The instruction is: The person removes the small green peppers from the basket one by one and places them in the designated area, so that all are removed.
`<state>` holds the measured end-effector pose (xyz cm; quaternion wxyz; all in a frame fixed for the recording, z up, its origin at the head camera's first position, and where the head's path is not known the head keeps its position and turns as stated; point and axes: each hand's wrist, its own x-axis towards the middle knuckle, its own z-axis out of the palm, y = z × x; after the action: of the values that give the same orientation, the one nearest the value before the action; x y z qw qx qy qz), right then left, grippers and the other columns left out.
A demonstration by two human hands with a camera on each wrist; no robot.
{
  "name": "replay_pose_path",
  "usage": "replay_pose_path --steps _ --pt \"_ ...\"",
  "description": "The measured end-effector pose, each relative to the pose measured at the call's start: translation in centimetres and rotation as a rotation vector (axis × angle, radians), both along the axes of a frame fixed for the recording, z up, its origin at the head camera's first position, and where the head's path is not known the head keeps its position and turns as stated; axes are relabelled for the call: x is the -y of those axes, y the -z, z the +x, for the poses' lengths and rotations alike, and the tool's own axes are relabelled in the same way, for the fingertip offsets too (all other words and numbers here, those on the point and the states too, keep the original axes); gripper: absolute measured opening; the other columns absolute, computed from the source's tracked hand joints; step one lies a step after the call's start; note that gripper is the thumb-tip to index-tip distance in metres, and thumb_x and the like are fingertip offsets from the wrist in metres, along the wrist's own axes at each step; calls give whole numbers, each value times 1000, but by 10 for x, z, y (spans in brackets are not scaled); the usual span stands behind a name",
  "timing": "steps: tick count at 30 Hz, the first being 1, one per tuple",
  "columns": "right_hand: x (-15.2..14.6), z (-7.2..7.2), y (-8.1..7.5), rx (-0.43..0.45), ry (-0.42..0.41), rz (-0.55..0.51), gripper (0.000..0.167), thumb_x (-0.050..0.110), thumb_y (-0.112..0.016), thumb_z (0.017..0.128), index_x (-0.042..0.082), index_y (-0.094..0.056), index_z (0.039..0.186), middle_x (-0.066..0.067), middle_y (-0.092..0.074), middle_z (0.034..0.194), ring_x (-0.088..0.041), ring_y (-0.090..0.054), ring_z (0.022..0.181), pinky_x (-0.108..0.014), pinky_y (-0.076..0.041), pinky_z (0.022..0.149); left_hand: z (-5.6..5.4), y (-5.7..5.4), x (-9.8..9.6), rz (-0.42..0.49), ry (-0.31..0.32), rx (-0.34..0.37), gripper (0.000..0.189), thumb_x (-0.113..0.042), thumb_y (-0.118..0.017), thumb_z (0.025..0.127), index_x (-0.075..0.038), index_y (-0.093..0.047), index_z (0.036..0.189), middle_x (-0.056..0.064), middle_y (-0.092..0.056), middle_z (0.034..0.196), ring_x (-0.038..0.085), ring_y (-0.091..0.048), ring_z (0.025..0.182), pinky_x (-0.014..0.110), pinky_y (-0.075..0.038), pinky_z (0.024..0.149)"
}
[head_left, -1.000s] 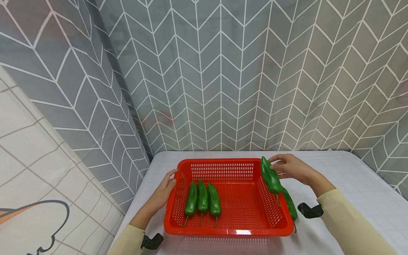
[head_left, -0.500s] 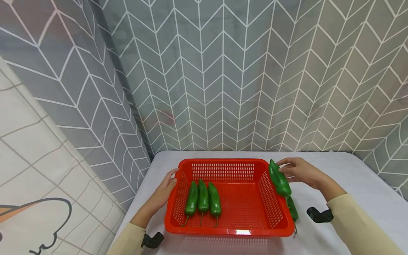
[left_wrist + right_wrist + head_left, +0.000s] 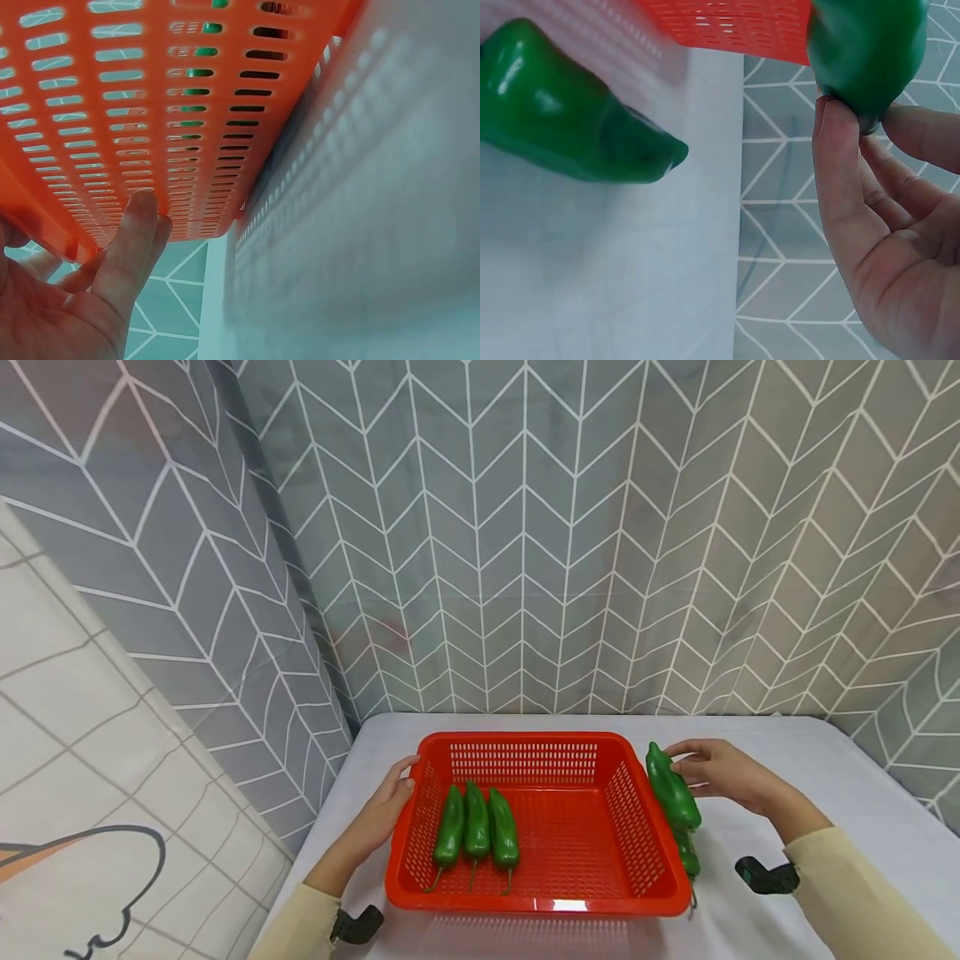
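Observation:
My left hand [image 3: 386, 808] holds the left rim of a red plastic basket [image 3: 558, 906]; in the left wrist view some of its fingers [image 3: 124, 259] touch the slotted outer wall. My right hand [image 3: 723, 772] pinches a long green pepper [image 3: 670, 789] near its tip, between thumb and fingers, just outside the basket's right wall. The pepper's stem end hangs toward me. Beneath it, another green pepper [image 3: 555, 112] lies on the table, partly covered in the head view. Three green peppers [image 3: 477, 831] lie side by side in the basket's left half.
The basket stands on a white-covered table [image 3: 787, 760]. Behind it hangs a grey curtain [image 3: 525, 568] with white zigzag lines, and more fabric hangs at the left. A black wrist device [image 3: 767, 875] sits near each cuff.
My right hand has moved right and toward me, carrying the pepper from over the basket's right rim to outside it. The left hand and basket look unmoved.

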<state>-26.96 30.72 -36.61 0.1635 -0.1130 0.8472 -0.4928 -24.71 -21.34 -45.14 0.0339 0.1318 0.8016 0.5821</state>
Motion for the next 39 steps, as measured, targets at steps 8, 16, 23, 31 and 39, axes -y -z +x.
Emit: replay_pose_path --steps 8,16,23,31,39 --pt "-9 1 9 -7 4 15 46 9 -53 105 -20 -40 139 -24 -67 118 -34 -69 104 -50 -57 88 1 0 0 -5 -15 3 47 -29 -36 112 -13 -29 155 20 -59 131 27 -63 111 37 -54 96" --pt "-19 2 20 19 60 55 47 10 -54 105 -18 -41 139 -24 -67 119 -36 -69 105 -51 -56 89 0 1 0 -1 -10 4 47 -30 -37 112 -14 -29 156 21 -58 134 28 -63 113 39 -54 95" --pt "-28 3 27 37 95 81 45 9 -52 105 -19 -42 138 -24 -67 118 -35 -69 104 -50 -57 88 -1 1 0 4 -4 5 48 -30 -37 112 -14 -28 156 22 -57 136 30 -62 115 39 -54 95" --pt "-35 2 39 56 129 118 42 8 -50 105 -19 -44 136 -21 -68 115 -31 -69 99 -51 -57 88 0 1 0 2 -12 4 47 -29 -36 112 -14 -29 156 22 -57 135 30 -62 114 40 -54 96" --pt "-40 2 49 65 143 149 39 7 -51 104 -18 -47 134 -20 -68 113 -28 -69 96 -50 -57 87 1 0 0 3 -11 8 47 -30 -37 112 -14 -29 156 21 -58 135 29 -62 114 41 -54 96"
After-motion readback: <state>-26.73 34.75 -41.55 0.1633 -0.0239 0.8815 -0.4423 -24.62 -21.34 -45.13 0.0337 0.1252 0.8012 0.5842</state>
